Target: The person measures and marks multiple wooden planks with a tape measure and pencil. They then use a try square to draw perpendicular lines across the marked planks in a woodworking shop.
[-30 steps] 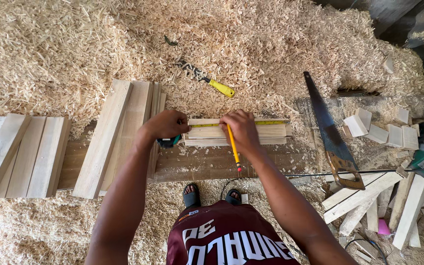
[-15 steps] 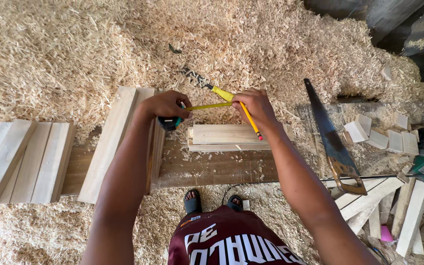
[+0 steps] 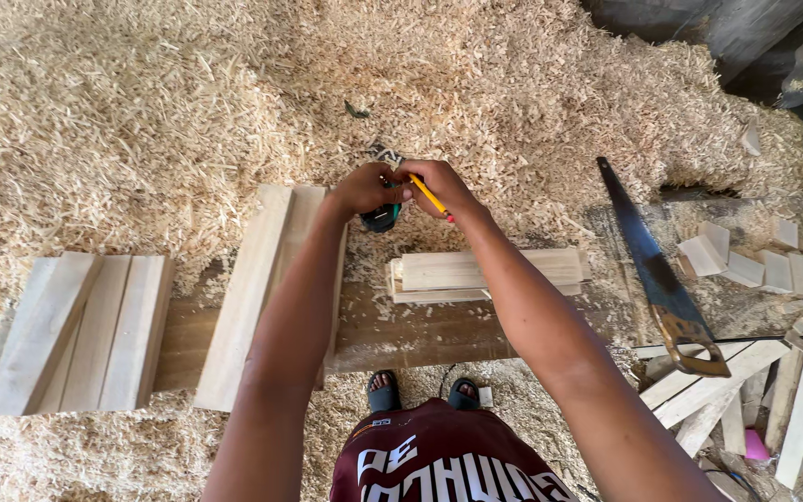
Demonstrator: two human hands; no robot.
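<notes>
Since half a second ago: both hands drawn together at the far edge of the worktop (image 3: pixel 420 335), yellow tape blade no longer stretched out between them. Left hand (image 3: pixel 364 188) now closed around the dark tape measure (image 3: pixel 382 218), fingers curled over its top, body of the tape measure showing just below the palm. Right hand (image 3: pixel 439 184) touching the left, fingers pinched on a yellow pencil (image 3: pixel 427 195), red-tipped end pointing near and right across the knuckles. Whether the right fingertips also grip the tape's end: cannot tell, hidden behind the hands.

Just near of the hands, a small stack of pale wooden strips (image 3: pixel 485 274), lying lengthwise left to right on the worktop, apart from both hands. Left of the left forearm, a long pale plank (image 3: pixel 257 279) running from far to near. Further left, a group of three or four planks (image 3: pixel 76 330) side by side. Right of the stack, well apart, a handsaw (image 3: pixel 657 270) with dark blade and wooden handle, handle at the near end. Beyond the saw on the right, short wood offcuts (image 3: pixel 755 265), and longer pale battens (image 3: pixel 745 390) near the right corner. Wood shavings (image 3: pixel 188 93) heaped all over the far side. Sandalled feet (image 3: pixel 420 392) and a maroon shirt (image 3: pixel 448 460) at the near edge.
</notes>
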